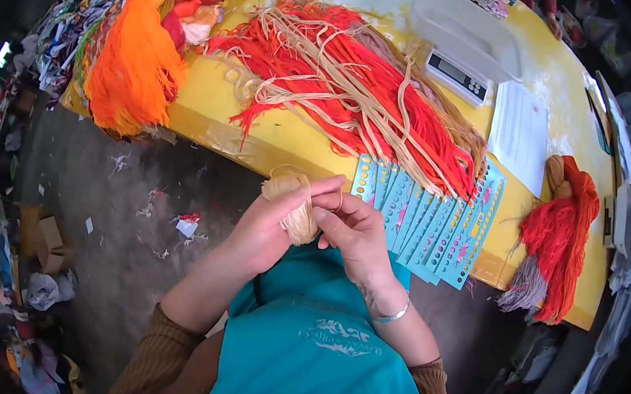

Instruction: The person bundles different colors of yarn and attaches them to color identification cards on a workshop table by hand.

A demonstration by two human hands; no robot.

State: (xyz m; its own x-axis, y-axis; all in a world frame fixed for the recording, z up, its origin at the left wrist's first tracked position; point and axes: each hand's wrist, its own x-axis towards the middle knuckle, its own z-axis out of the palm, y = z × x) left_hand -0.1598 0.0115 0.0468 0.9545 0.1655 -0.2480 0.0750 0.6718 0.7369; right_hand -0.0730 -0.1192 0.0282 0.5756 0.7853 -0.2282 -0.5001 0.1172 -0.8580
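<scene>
My left hand (269, 227) is closed around a small bundle of cream thread (299, 222), wound in layers, in front of my apron near the table edge. Fine loose strands loop off its top. My right hand (357, 240) touches the bundle's right side, thumb and fingers pinched together; what is between the fingertips is too small to make out. Just beyond my hands, blue cards with punched holes (424, 224) lie fanned at the table edge. Long red and beige thread strands (357, 94) run across the table to the cards' upper ends.
On the yellow table (252, 140) are a digital scale (457, 77), a clear plastic tub (467, 32) and a printed sheet (520, 130). Orange skeins (138, 55) hang over the left edge, red and grey skeins (556, 245) over the right. Scraps litter the floor (132, 255).
</scene>
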